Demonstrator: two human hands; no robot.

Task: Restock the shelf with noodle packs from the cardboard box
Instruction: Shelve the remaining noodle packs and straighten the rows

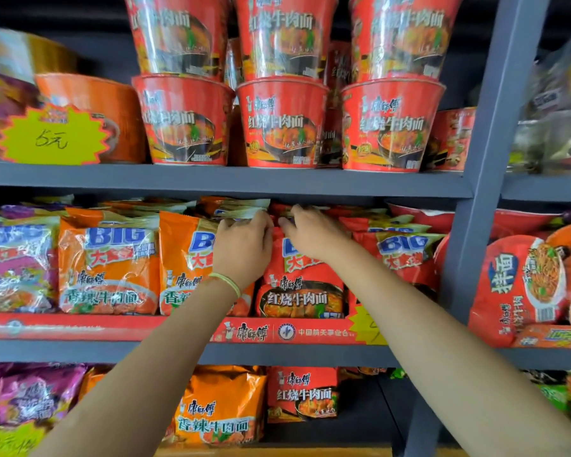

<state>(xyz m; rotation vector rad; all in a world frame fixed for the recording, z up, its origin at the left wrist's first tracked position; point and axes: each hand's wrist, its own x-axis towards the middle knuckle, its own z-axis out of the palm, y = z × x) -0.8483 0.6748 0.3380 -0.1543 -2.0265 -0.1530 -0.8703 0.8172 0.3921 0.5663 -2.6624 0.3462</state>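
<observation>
Both my hands reach into the middle shelf (211, 188). My left hand (243, 249) grips the top edge of an orange noodle pack (185, 258) standing in the row. Beside it my right hand (310, 230) pinches the top of a red noodle pack (302, 291), which stands upright between the orange packs and more red packs (399, 252). The cardboard box is out of view.
Red noodle cups (282, 123) are stacked on the shelf above, with a yellow price tag (51, 135) at left. Purple packs (14, 262) stand far left. A grey upright (485, 179) bounds the bay at right, with bowl noodles (521, 285) beyond. More packs (221, 407) fill the lower shelf.
</observation>
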